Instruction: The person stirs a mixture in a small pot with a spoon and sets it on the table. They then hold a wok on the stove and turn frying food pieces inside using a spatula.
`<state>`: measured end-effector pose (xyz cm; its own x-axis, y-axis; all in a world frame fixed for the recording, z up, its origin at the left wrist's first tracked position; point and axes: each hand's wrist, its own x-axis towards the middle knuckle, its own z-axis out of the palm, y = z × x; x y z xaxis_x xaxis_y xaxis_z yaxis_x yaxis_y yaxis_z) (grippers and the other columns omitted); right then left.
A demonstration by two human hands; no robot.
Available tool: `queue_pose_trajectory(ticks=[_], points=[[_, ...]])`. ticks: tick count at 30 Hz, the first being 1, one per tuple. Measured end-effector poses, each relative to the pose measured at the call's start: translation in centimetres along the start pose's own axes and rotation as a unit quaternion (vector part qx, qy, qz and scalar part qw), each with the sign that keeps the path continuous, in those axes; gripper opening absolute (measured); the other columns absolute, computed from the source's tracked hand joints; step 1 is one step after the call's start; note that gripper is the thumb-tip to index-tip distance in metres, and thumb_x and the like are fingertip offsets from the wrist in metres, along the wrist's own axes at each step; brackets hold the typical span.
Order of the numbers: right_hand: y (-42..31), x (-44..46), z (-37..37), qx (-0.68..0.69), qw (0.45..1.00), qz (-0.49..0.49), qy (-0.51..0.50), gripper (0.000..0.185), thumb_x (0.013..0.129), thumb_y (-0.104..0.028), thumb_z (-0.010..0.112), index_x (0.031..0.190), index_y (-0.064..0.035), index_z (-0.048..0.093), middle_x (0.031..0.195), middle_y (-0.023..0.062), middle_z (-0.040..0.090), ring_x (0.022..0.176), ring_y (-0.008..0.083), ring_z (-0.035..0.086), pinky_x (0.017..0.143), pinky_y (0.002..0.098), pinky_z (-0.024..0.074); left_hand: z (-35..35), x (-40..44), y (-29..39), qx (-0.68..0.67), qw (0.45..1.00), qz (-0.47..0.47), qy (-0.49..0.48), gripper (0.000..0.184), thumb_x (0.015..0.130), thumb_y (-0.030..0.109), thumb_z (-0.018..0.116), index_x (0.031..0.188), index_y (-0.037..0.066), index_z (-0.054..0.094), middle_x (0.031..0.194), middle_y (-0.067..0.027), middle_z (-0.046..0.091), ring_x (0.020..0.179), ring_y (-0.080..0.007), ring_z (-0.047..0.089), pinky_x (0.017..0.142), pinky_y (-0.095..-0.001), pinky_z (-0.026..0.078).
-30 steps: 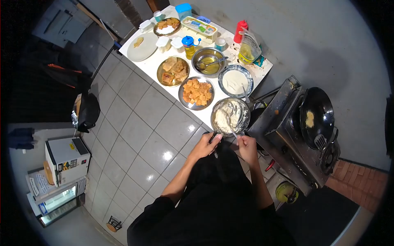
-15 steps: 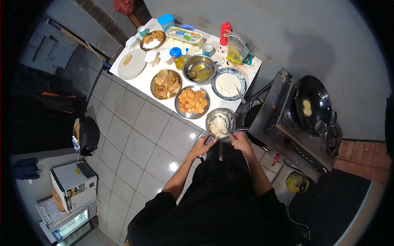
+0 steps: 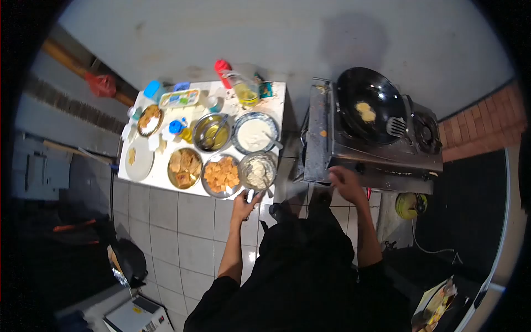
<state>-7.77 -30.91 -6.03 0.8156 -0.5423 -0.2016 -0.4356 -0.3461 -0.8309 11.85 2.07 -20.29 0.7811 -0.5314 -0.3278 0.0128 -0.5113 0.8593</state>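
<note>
My left hand is closed around the handle of a metal pan at the table's front right corner. Inside the pan lies a lumpy, pale mixture, with a spoon leaning over the near rim. Just in front of the stove, my right hand hangs with loosely bent fingers, and nothing shows in it. Beyond that hand, a black wok holds a small yellow piece of food and a slotted turner.
Left of the pan are orange cubes on a metal plate and browned pieces on another. Behind stand a bowl of white batter, a metal bowl of yellow liquid and a red bottle. A gap separates table and stove.
My right hand has left the spoon in the pan and moved right to the stove front. My left hand stays at the pan handle. The view has turned toward the stove.
</note>
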Motion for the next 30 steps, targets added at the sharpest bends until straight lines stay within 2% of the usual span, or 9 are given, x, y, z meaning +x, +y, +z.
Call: queue_pose_trajectory(ticks=[5, 7, 11, 13, 14, 18, 24, 27, 30], points=[[1.5, -3.2, -12.3, -0.067, 0.966, 0.002, 0.25, 0.024, 0.092, -0.016, 0.063, 0.111, -0.0008, 0.066, 0.102, 0.0187, 0.07, 0.093, 0.0285, 0.069, 0.082, 0.036, 0.0515, -5.7, -0.7, 1.3, 0.143, 0.986, -0.04, -0.073, 0.074, 0.078, 0.034, 0.083, 0.134, -0.001, 0.048, 0.098, -0.0122, 0.067, 0.082, -0.0218, 0.064, 0.077, -0.0338, 0.054], [5.6, -3.7, -16.8, -0.155, 0.928, 0.045, 0.336, 0.027, 0.091, -0.014, 0.062, 0.113, -0.0002, 0.065, 0.099, 0.019, 0.07, 0.091, 0.0334, 0.068, 0.084, 0.039, 0.0516, -8.2, -0.8, 3.5, 0.161, 0.986, -0.023, -0.026, 0.065, 0.082, 0.029, 0.08, 0.132, -0.001, 0.05, 0.099, -0.0115, 0.066, 0.086, -0.019, 0.064, 0.08, -0.0336, 0.054], [13.8, -2.6, -23.4, -0.227, 0.901, 0.111, 0.352, 0.031, 0.091, -0.015, 0.064, 0.119, -0.0019, 0.061, 0.105, 0.0184, 0.066, 0.092, 0.0325, 0.066, 0.077, 0.0413, 0.0516, -6.0, -0.7, 17.4, -0.004, 0.998, -0.027, 0.052, 0.042, 0.096, 0.025, 0.064, 0.125, -0.006, 0.056, 0.101, -0.0094, 0.066, 0.097, -0.0166, 0.062, 0.085, -0.0298, 0.05], [17.5, -0.2, -25.2, -0.386, 0.83, 0.082, 0.394, 0.046, 0.086, -0.015, 0.068, 0.128, -0.0043, 0.055, 0.128, 0.0217, 0.055, 0.114, 0.0389, 0.056, 0.091, 0.0501, 0.0459, -3.5, 1.1, 21.0, -0.044, 0.993, 0.103, 0.044, 0.033, 0.099, 0.021, 0.061, 0.122, -0.002, 0.059, 0.097, -0.0072, 0.065, 0.091, -0.0122, 0.06, 0.083, -0.0278, 0.049], [17.5, 0.6, -26.8, -0.322, 0.885, 0.118, 0.314, 0.058, 0.081, -0.015, 0.072, 0.134, -0.0067, 0.05, 0.136, 0.0215, 0.046, 0.126, 0.0423, 0.044, 0.101, 0.055, 0.0371, -1.4, 1.9, 23.2, -0.066, 0.989, 0.124, 0.042, 0.032, 0.099, 0.02, 0.06, 0.122, -0.002, 0.059, 0.098, -0.0068, 0.065, 0.092, -0.0121, 0.06, 0.084, -0.0273, 0.048], [24.1, 3.5, -28.9, -0.406, 0.876, 0.015, 0.262, 0.058, 0.077, -0.011, 0.072, 0.131, -0.007, 0.053, 0.129, 0.021, 0.051, 0.125, 0.0438, 0.044, 0.103, 0.054, 0.0357, 7.5, 5.5, 31.7, -0.1, 0.98, 0.166, 0.045, 0.031, 0.099, 0.02, 0.061, 0.121, -0.001, 0.061, 0.1, -0.0059, 0.066, 0.094, -0.012, 0.06, 0.086, -0.0264, 0.048], [22.8, 4.1, -29.9, -0.346, 0.913, -0.043, 0.21, 0.027, 0.083, -0.005, 0.065, 0.108, -0.0032, 0.056, 0.109, 0.0197, 0.054, 0.105, 0.0432, 0.049, 0.091, 0.0514, 0.0409, 15.4, 12.3, 37.4, -0.051, 0.981, 0.165, 0.093, 0.035, 0.098, 0.025, 0.062, 0.122, 0.0, 0.062, 0.104, -0.0062, 0.067, 0.099, -0.013, 0.061, 0.085, -0.0279, 0.049], [20.7, 3.1, -32.6, -0.214, 0.966, -0.049, 0.139, 0.021, 0.087, -0.004, 0.062, 0.107, -0.0014, 0.056, 0.102, 0.0211, 0.054, 0.099, 0.0429, 0.052, 0.087, 0.047, 0.0433, 16.4, 14.2, 38.0, -0.041, 0.978, 0.179, 0.099, 0.036, 0.097, 0.026, 0.063, 0.121, 0.0, 0.063, 0.104, -0.0088, 0.069, 0.095, -0.0146, 0.063, 0.082, -0.0288, 0.05], [15.8, 2.1, -36.0, -0.298, 0.952, 0.0, 0.071, 0.025, 0.092, -0.01, 0.061, 0.114, -0.001, 0.056, 0.109, 0.0239, 0.058, 0.101, 0.0451, 0.056, 0.083, 0.0471, 0.0452, 16.4, 15.7, 37.6, 0.017, 0.979, 0.161, 0.121, 0.037, 0.096, 0.028, 0.064, 0.116, -0.003, 0.066, 0.096, -0.0133, 0.072, 0.084, -0.0175, 0.067, 0.078, -0.0314, 0.052]])
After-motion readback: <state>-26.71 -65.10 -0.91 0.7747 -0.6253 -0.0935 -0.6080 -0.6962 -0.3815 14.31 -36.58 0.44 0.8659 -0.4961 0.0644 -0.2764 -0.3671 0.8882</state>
